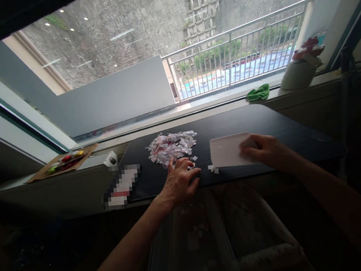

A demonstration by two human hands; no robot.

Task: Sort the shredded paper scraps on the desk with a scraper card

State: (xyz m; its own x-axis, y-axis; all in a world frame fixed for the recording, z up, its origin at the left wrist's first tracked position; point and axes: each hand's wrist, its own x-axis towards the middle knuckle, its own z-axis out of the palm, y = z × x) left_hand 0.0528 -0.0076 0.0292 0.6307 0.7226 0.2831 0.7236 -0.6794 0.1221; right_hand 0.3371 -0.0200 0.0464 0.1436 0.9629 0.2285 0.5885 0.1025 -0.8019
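Observation:
A heap of small white paper pieces (pixel 172 145) lies on the black tabletop (pixel 229 120). At its near edge is my left hand (pixel 181 179), fingers bent and apart, with a few scraps by the fingertips; nothing shows in its grasp. My right hand (pixel 264 148) grips a flat white plastic scraper (pixel 227 150) by its right side. The scraper is over the table to the right of the heap. By its lower left corner sit a few loose paper squares (pixel 214 170).
A pixelated flat item (pixel 123 187) lies at the table's left end. Below the near edge stands a clear plastic bin (pixel 220 233) with paper bits inside. A green cloth (pixel 258 93) and a white container (pixel 298 74) rest on the windowsill. Cardboard (pixel 44 172) lies at left.

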